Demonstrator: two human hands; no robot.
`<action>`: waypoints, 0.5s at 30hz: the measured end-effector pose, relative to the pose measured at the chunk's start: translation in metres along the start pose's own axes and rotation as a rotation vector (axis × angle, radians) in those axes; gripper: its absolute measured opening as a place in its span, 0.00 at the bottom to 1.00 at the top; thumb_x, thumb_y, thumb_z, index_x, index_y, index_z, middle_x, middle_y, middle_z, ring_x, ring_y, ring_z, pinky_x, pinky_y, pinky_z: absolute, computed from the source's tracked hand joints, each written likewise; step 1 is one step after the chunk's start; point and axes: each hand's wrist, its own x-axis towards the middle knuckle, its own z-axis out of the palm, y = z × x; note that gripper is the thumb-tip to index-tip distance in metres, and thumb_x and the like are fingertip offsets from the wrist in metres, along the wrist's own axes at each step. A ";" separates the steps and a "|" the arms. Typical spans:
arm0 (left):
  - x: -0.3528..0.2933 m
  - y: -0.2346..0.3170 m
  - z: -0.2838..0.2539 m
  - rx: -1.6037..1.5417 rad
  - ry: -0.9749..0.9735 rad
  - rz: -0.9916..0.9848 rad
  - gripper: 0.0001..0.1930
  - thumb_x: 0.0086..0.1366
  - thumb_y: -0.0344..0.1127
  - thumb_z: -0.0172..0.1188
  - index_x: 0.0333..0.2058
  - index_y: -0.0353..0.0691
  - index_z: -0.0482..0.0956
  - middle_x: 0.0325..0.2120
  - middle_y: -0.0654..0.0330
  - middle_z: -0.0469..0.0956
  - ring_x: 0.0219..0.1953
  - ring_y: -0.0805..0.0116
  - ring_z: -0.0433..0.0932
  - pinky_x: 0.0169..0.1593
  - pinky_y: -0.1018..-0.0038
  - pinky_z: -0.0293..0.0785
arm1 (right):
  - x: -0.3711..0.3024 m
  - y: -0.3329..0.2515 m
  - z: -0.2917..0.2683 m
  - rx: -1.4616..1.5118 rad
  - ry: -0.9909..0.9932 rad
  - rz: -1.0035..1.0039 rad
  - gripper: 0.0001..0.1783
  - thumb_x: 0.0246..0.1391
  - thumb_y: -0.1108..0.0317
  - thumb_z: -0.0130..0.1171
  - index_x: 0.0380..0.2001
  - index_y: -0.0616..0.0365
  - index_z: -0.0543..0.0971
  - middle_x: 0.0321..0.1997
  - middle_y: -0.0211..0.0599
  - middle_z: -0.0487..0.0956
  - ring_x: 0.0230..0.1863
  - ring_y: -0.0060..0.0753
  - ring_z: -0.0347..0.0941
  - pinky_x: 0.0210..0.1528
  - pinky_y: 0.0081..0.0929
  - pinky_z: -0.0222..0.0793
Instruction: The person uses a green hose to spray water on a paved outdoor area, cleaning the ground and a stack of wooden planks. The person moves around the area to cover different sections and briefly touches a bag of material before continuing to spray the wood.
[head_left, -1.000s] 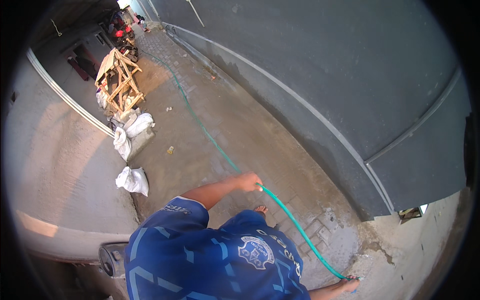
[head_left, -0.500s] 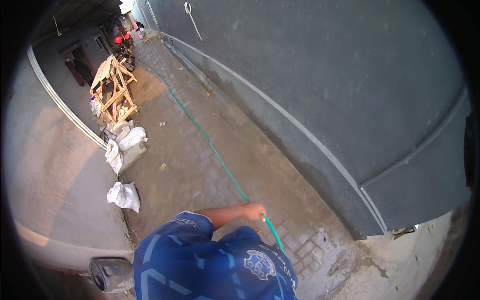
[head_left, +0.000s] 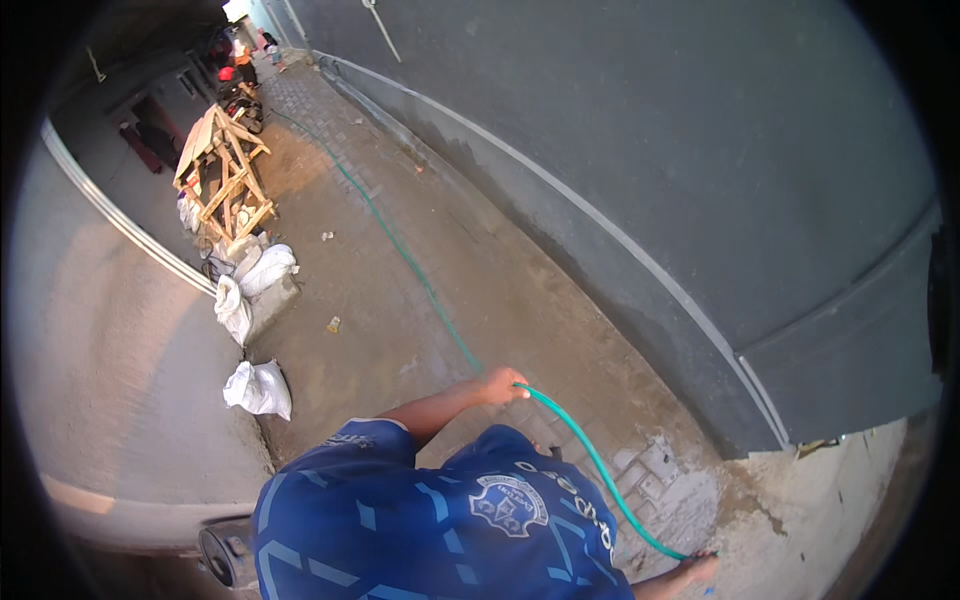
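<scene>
Damp, partly block-paved ground runs up a narrow alley, bounded by a tall dark grey wall on the right and a pale wall on the left. The passage lies between the wall's raised foot and the objects lining the left edge: wooden frame, stacked sacks, single white sack. Sack contents hidden; likewise the grey drum. Green hose trails along the ground, then arcs between the hands: left hand with fingers wrapped round it, right hand gripping it at lower right.
</scene>
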 end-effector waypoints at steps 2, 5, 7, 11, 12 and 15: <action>-0.027 0.019 -0.016 0.017 0.067 -0.072 0.19 0.58 0.47 0.63 0.41 0.39 0.81 0.35 0.49 0.81 0.39 0.56 0.81 0.42 0.64 0.74 | 0.018 -0.010 -0.002 0.078 -0.015 -0.034 0.13 0.54 0.68 0.47 0.16 0.52 0.62 0.13 0.25 0.61 0.13 0.20 0.53 0.15 0.21 0.49; -0.027 -0.014 -0.003 -0.089 0.071 -0.055 0.16 0.58 0.41 0.65 0.41 0.36 0.82 0.33 0.52 0.82 0.36 0.69 0.79 0.42 0.74 0.74 | 0.020 -0.045 0.020 0.215 0.002 -0.186 0.08 0.56 0.69 0.49 0.24 0.58 0.71 0.16 0.29 0.66 0.15 0.22 0.61 0.16 0.21 0.57; -0.029 0.002 0.005 -0.058 0.172 0.008 0.17 0.57 0.38 0.67 0.40 0.31 0.82 0.34 0.54 0.81 0.36 0.71 0.77 0.42 0.75 0.72 | 0.025 -0.057 0.014 0.355 0.130 -0.174 0.05 0.54 0.70 0.51 0.26 0.59 0.71 0.17 0.31 0.68 0.14 0.23 0.62 0.15 0.21 0.58; -0.018 0.020 0.013 -0.037 0.084 0.048 0.17 0.57 0.38 0.67 0.40 0.30 0.81 0.31 0.56 0.80 0.34 0.70 0.77 0.40 0.75 0.71 | 0.018 -0.039 -0.056 0.410 0.501 -0.111 0.04 0.51 0.73 0.47 0.24 0.60 0.68 0.17 0.35 0.69 0.13 0.27 0.63 0.12 0.26 0.57; -0.016 0.023 0.014 -0.019 0.064 0.059 0.17 0.57 0.38 0.67 0.40 0.30 0.81 0.31 0.56 0.80 0.34 0.70 0.77 0.39 0.75 0.71 | 0.008 -0.030 -0.080 0.430 0.559 -0.045 0.05 0.50 0.73 0.46 0.24 0.61 0.68 0.16 0.36 0.69 0.13 0.28 0.63 0.12 0.27 0.56; -0.010 0.031 0.014 0.104 -0.053 0.155 0.16 0.57 0.38 0.67 0.39 0.31 0.82 0.30 0.56 0.80 0.32 0.70 0.76 0.38 0.75 0.71 | -0.019 0.020 -0.166 0.485 0.759 0.144 0.06 0.48 0.73 0.43 0.23 0.63 0.68 0.16 0.38 0.68 0.12 0.30 0.63 0.11 0.28 0.54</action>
